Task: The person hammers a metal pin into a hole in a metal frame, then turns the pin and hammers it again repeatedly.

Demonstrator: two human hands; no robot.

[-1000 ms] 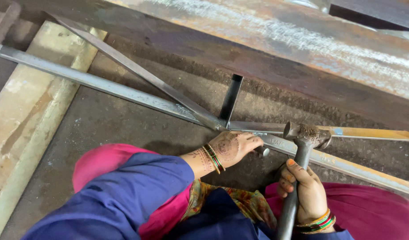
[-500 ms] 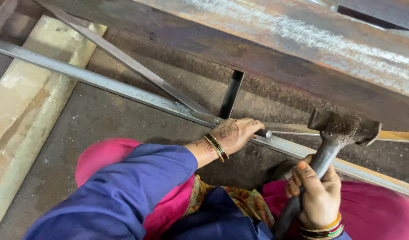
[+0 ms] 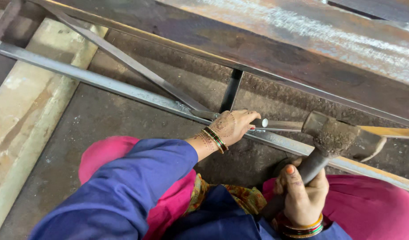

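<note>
The left hand (image 3: 233, 126) is closed around a short grey metal punch (image 3: 259, 122), holding it sideways so its pale round end faces the hammer. The punch rests on the long flat grey steel bar (image 3: 124, 91) that runs from the far left of the concrete floor (image 3: 102, 120) toward the near right, just where a second diagonal steel strip (image 3: 138, 69) and a short dark upright piece (image 3: 231, 91) meet it. The right hand (image 3: 302, 198) is wrapped tight round the dark handle of a rusty claw hammer (image 3: 335, 135), whose head hangs just right of the punch's end, close but apart from it.

The main risk I judge here is to the fingers (image 3: 246, 116) on the punch: they sit very near its struck end, so a blow that lands a little off line could glance off the small round face and hit the knuckles. A skewed hit could also kick the punch out of the grip or slide it along the smooth bar, spoiling the mark. The bar lies loose on the floor, with nothing visibly clamping it, so it may jump or shift under impact. The worn hammer face could slip too, and the knees in pink cloth (image 3: 102, 155) are close beneath.
</note>
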